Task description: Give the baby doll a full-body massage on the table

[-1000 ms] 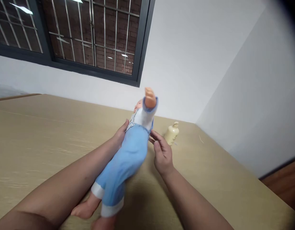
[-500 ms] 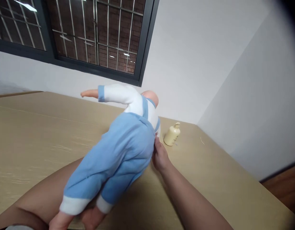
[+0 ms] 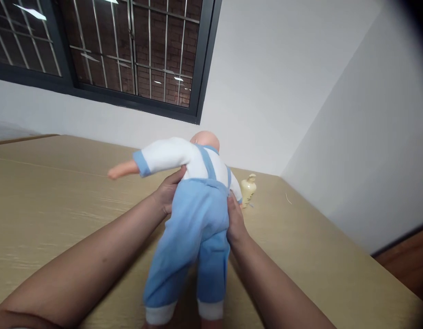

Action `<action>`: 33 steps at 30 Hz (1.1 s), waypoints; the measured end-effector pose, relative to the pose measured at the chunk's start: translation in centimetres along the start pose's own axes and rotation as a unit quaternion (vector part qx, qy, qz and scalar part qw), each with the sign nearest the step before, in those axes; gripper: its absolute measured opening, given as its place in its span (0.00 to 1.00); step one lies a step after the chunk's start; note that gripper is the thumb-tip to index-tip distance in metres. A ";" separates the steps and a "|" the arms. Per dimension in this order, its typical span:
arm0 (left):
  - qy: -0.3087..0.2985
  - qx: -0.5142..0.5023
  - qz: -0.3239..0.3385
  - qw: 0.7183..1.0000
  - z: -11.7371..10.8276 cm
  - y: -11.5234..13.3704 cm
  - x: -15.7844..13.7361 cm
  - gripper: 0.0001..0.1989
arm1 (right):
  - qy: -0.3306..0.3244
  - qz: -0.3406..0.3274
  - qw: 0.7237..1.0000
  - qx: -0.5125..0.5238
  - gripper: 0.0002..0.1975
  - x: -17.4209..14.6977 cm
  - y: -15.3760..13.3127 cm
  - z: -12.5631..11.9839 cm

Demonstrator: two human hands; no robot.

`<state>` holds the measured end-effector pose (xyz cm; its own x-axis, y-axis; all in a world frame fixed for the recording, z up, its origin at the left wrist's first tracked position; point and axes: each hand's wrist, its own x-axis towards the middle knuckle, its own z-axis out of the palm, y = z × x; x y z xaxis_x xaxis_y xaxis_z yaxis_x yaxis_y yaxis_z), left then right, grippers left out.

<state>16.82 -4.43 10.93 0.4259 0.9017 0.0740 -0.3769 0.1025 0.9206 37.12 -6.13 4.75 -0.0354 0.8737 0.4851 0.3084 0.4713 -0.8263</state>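
Over the broad tan wood-grain table (image 3: 300, 256), a baby doll in light-blue overalls and white top (image 3: 199, 205) is gripped from both sides!
Its back is to us, head toward the far edge, feet cut off at the bottom of the view. Here's the left hand (image 3: 167, 192), half curled round one flank, thumb up beneath the outstretched doll arm; the right hand (image 3: 236, 221), partly closed too, sits at the opposite hip, thumb against the cloth. Fingers behind the body: hidden. Both forearms slant inward from the near edge. And near the far right corner, a glossy cream spouted bottle (image 3: 249, 187), the doll's sleeve just overlapping it!
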 end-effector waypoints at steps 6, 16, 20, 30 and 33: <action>0.076 0.043 -0.047 0.995 -0.8 -0.4 -0.3 0.39 | 0.014 0.060 0.998 0.005 0.31 0.5 0.7 0.6; 0.104 0.013 -0.045 0.993 -4.7 -5.0 -0.6 0.32 | -0.027 0.070 0.997 -0.025 0.28 0.1 3.7 2.5; 0.115 0.073 -0.028 0.990 -5.4 -6.5 -0.4 0.29 | -0.034 0.081 0.995 -0.052 0.26 0.0 4.4 2.9; 0.156 0.373 0.073 0.912 -6.5 -7.7 -0.9 0.32 | -0.052 0.075 0.989 -0.119 0.25 -0.3 4.8 3.4; 0.177 0.451 0.070 0.872 -6.7 -7.6 -1.0 0.28 | -0.063 0.080 0.979 -0.176 0.24 -0.4 3.9 3.3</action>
<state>13.74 -3.30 1.27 0.0869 0.9683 0.2343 0.4642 -0.2475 0.8504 35.24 -4.28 0.39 -0.0713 0.9511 0.3005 0.6265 0.2771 -0.7285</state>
